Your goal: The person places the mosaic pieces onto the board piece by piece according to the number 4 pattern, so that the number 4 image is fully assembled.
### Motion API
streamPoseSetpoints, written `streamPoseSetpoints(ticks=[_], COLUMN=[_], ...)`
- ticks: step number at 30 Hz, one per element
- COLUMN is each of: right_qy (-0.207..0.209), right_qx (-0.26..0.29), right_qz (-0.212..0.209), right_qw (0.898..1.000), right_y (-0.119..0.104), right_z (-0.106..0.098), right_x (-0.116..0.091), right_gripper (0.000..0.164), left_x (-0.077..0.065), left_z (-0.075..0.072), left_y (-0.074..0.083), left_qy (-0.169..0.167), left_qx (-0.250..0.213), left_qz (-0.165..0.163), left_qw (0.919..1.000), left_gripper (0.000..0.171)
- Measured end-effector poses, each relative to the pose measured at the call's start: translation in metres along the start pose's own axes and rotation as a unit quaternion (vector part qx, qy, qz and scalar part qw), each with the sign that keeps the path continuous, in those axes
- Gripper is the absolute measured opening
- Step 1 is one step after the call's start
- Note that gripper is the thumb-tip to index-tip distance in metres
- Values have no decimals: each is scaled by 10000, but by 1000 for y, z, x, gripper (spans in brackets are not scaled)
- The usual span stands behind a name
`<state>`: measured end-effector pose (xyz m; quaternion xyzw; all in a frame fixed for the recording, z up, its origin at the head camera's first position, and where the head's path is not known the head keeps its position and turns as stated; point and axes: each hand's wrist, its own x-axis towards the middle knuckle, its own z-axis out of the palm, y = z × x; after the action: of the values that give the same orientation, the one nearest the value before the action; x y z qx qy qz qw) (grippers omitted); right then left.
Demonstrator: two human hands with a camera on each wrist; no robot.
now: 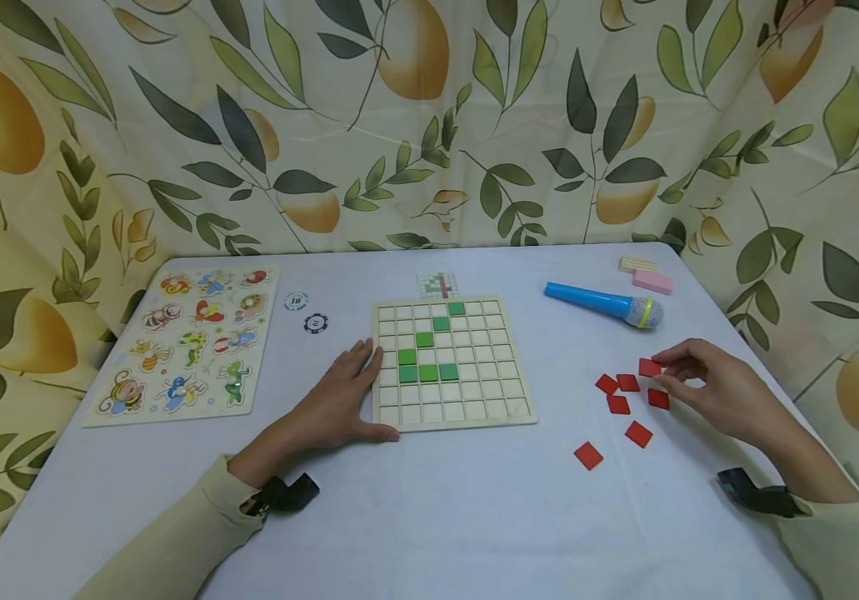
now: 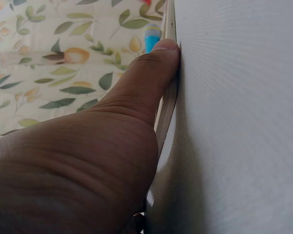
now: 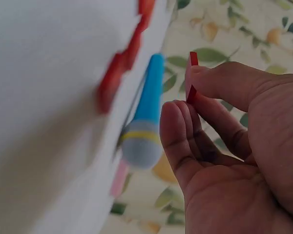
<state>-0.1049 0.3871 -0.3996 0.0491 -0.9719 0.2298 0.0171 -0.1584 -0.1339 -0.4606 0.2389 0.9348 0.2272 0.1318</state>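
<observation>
Well, the relation that counts, we judge, is the sideways one between the held red tile [image 1: 650,367] and the grid board [image 1: 483,409]: from the right grip [image 1: 721,392] the board lies off to the left, well apart, with most of the loose red tiles [image 1: 628,382] in between. The tile is in the right grip itself, pinched between thumb and index finger with its thin edge showing in the right wrist view, while the other fingers curl loosely and hold nothing. Being square, it gives us no long axis to line up; its flat faces and corners are what we would mind. The left grip [image 1: 335,400] is the nearer one to the board: its fingers are extended over the left rim and its thumb rests at the near corner, with nothing pinched

As for materials, we take the board to be pale wood, squarish, its top ruled into small cells, where seven green tiles [image 1: 427,373] sit in two shades, to the right of the left grip. The red tiles look smooth and flat, one lying just on the near side of the right grip. Beyond that grip and to its left, a toy microphone [image 1: 586,298] slants with its grey head towards the fingers; straight beyond is a pink block [image 1: 652,282]. Under everything, a white cloth with soft creases covers the tabletop [image 1: 444,517]
</observation>
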Motion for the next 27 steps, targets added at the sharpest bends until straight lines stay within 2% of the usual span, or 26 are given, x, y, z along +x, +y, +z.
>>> streamPoseSetpoints(ticks=[6,12,16,21,27], right_qy=[-284,-630,-854,-1269,-1534], right_qx=[133,31,-57,-60,-104], right_qz=[-679,-999,-1217,-1481,-1788], right_qw=[9972,9930,9889,9808,9718], right_y=[-53,-92,-112,-135,-147], right_z=[-2,10,29,65,99], right_x=[29,72,105,146,179], right_gripper=[33,27,26,20,15], left_x=[0,1,1,0,1], left_z=[0,0,0,-1,0], left_y=[0,-1,-1,-3,-1], left_qy=[-21,11,6,24,-16], left_qx=[-14,-9,-11,9,-6], left_qz=[-57,-56,-67,-74,-95], left_qw=[10000,10000,10000,10000,10000], left_gripper=[135,134,134,134,134])
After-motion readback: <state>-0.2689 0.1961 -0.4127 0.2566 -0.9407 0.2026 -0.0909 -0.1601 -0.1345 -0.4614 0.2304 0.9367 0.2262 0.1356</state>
